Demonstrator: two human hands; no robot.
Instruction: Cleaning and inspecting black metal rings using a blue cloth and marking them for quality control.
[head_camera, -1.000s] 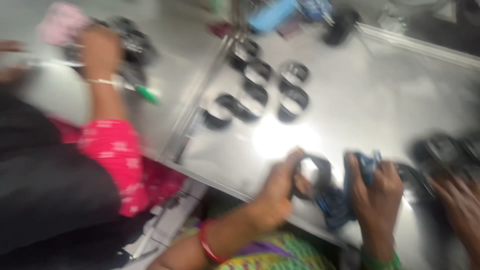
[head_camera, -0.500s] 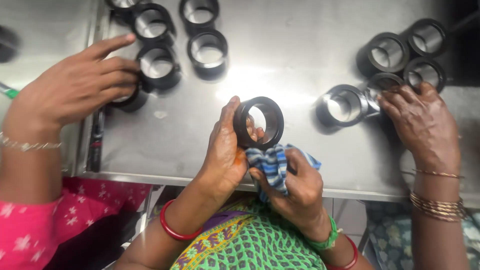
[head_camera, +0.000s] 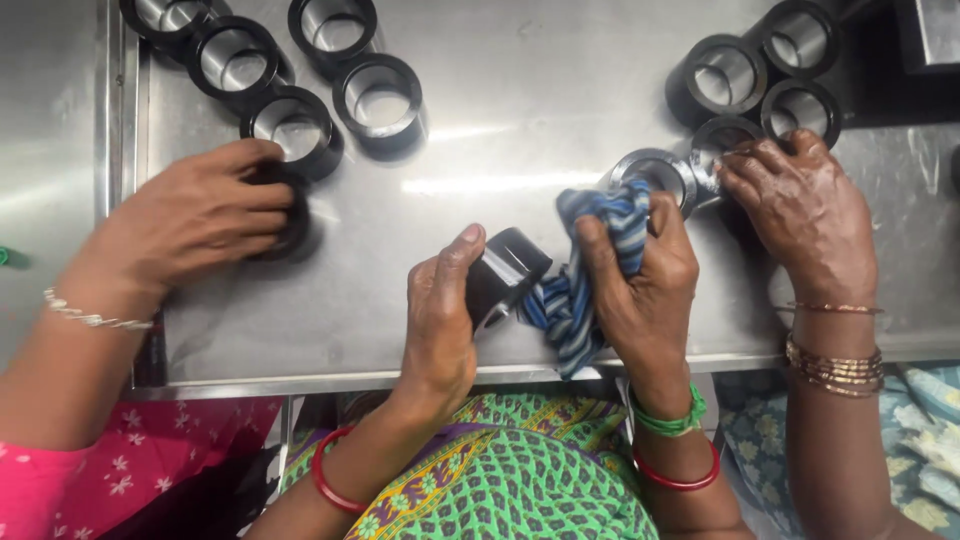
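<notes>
- Left hand (head_camera: 440, 315): at 6 o'clock, near the table's front edge; fingers wrapped around a black ring (head_camera: 505, 275), thumb lying along its upper side.
- Black ring: short, thick-walled cylinder, tilted on its side, held just above the steel table (head_camera: 520, 130), touching the cloth at its 4 o'clock side.
- Right hand (head_camera: 640, 285): just beside the left, at 5 o'clock; fingers clenched on a blue striped cloth (head_camera: 575, 300), which is bunched in the fist and hangs over the table edge.
- Co-worker's hand, right side (head_camera: 800, 215): at 3 o'clock, bangles on the wrist; fingertips resting on a shiny metal ring (head_camera: 655, 175) and on the black rings next to it.
- Co-worker's hand, left side (head_camera: 190, 225): at 9 o'clock, thin bracelet at the wrist; fingers curled over a black ring mostly hidden beneath them.
- Far right cluster (head_camera: 765, 70): at 1 o'clock, black rings standing on end, bores upward, close together.
- Far left cluster (head_camera: 300, 70): at 11 o'clock, black rings with bright inner bores, standing on end, some touching.
- Steel table: reflective, with a raised seam down its left side.
</notes>
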